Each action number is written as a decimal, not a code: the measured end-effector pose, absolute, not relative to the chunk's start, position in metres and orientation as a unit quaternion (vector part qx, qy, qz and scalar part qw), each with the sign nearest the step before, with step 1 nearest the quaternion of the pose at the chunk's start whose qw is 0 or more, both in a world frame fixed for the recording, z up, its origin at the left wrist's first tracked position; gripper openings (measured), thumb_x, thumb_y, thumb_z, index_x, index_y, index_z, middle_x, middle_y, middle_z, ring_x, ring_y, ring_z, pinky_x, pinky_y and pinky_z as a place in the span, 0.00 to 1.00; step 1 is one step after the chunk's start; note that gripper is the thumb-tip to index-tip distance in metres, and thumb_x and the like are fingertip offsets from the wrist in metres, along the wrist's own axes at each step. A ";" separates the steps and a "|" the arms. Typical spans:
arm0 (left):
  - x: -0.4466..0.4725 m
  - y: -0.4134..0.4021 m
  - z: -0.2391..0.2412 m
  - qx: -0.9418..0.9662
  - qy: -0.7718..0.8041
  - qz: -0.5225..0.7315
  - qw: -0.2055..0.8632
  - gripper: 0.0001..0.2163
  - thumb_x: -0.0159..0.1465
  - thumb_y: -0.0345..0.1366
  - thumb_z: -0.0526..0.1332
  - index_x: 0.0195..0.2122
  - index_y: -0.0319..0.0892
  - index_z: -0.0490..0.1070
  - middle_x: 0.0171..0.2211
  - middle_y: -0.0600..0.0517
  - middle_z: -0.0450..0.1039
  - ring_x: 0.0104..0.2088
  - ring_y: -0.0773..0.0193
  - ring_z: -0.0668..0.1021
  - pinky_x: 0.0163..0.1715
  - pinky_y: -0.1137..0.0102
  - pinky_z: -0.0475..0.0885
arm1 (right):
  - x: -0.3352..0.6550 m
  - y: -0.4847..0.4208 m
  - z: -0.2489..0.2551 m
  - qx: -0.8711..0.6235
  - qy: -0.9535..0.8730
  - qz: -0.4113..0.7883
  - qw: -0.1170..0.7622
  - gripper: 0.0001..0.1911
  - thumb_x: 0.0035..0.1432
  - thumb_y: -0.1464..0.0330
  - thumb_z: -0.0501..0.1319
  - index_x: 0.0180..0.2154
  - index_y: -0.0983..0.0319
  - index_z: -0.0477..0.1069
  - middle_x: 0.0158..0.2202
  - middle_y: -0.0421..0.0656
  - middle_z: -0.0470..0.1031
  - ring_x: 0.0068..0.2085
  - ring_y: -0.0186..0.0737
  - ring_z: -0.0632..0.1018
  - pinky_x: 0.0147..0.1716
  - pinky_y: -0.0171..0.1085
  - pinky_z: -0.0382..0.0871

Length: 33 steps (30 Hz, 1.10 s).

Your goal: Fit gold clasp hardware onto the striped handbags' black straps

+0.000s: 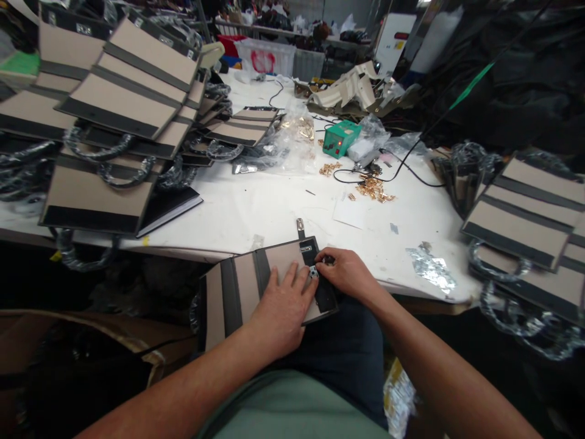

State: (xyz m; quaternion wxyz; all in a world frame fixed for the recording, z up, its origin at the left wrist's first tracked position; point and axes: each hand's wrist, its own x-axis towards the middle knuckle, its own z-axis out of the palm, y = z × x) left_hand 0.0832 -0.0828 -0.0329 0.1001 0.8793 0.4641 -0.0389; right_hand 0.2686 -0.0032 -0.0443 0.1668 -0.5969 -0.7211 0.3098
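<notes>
A beige bag panel with dark stripes [244,274] rests across my lap and against the table edge. My left hand [283,305] lies on it with the fingers stretched out, their tips beside a small silver metal plate [313,272] on the black end band. At that same band, my right hand [345,272] is closed in a pinch; whatever its fingers hold is too small and hidden to name. A slim metal fitting [305,248] sits higher on the band. A short black tab with a metal end [300,226] sticks out past the panel onto the table.
Striped bags with plastic-wrapped handles [132,79] are heaped at the left, and more bags [525,201] lie at the right edge. Gold-coloured fittings [375,189] are scattered near a green box [341,139] with black cables. Crumpled foil [432,268] lies on the white table [269,201].
</notes>
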 end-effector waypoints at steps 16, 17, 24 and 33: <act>0.083 -0.088 -0.042 0.871 0.480 -0.024 0.104 0.42 0.57 0.44 0.66 0.70 0.44 0.52 0.73 0.40 0.48 0.72 0.39 0.49 0.65 0.37 0.49 | 0.253 0.004 0.008 -0.483 -0.452 0.455 0.597 0.25 0.62 0.49 0.61 0.23 0.58 0.60 0.17 0.34 0.62 0.16 0.30 0.65 0.16 0.32 0.61; 0.084 -0.087 -0.042 0.871 0.479 -0.029 0.105 0.42 0.56 0.44 0.67 0.70 0.44 0.52 0.73 0.40 0.48 0.72 0.39 0.49 0.65 0.37 0.50 | 0.249 0.008 0.006 -0.468 -0.450 0.456 0.608 0.25 0.62 0.49 0.61 0.23 0.58 0.60 0.17 0.34 0.62 0.16 0.30 0.65 0.16 0.32 0.61; 0.083 -0.085 -0.042 0.875 0.470 -0.028 0.116 0.42 0.57 0.45 0.66 0.70 0.42 0.52 0.72 0.38 0.48 0.71 0.38 0.49 0.65 0.35 0.49 | 0.230 0.006 -0.031 -0.408 -0.445 0.464 0.649 0.23 0.64 0.57 0.62 0.21 0.59 0.61 0.15 0.33 0.61 0.14 0.30 0.62 0.15 0.33 0.57; 0.079 -0.083 -0.049 0.876 0.462 -0.002 0.142 0.41 0.58 0.45 0.65 0.71 0.41 0.52 0.72 0.38 0.49 0.71 0.36 0.48 0.65 0.34 0.45 | 0.229 -0.006 -0.032 -0.389 -0.489 0.446 0.641 0.22 0.66 0.60 0.61 0.21 0.59 0.61 0.15 0.34 0.60 0.16 0.30 0.63 0.16 0.34 0.57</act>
